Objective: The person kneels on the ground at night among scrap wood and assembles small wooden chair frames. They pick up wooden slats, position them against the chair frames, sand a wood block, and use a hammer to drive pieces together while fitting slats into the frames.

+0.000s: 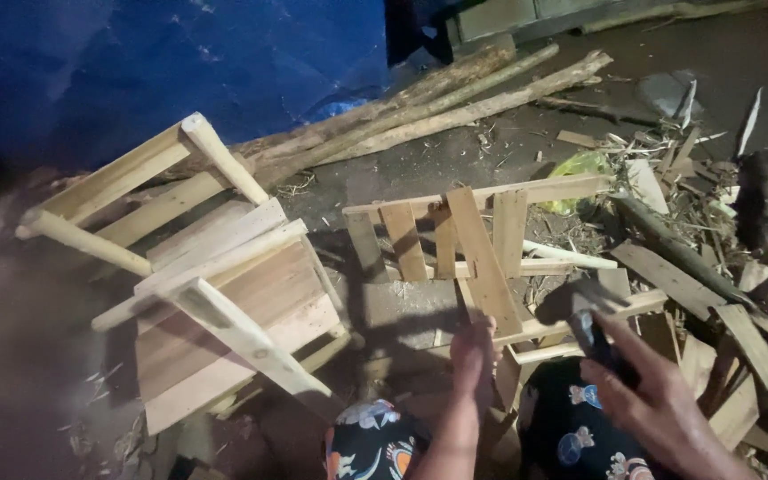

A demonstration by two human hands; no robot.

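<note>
Probably a rough woodworking yard: timber poles (420, 102), offcuts (668, 147), blue tarp (180, 62).

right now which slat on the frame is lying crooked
The long slat under the left hand: it runs diagonally across the frame, while the other short slats stand roughly parallel.

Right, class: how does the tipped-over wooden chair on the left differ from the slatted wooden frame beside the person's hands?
The chair is fully built, with legs and a boarded seat; the slatted frame is flat, with gaps between its slats. The chair lies tipped over, untouched; the frame has the left hand on it, while the right hand grips a hammer beside it. Both are pale bare wood.
</note>
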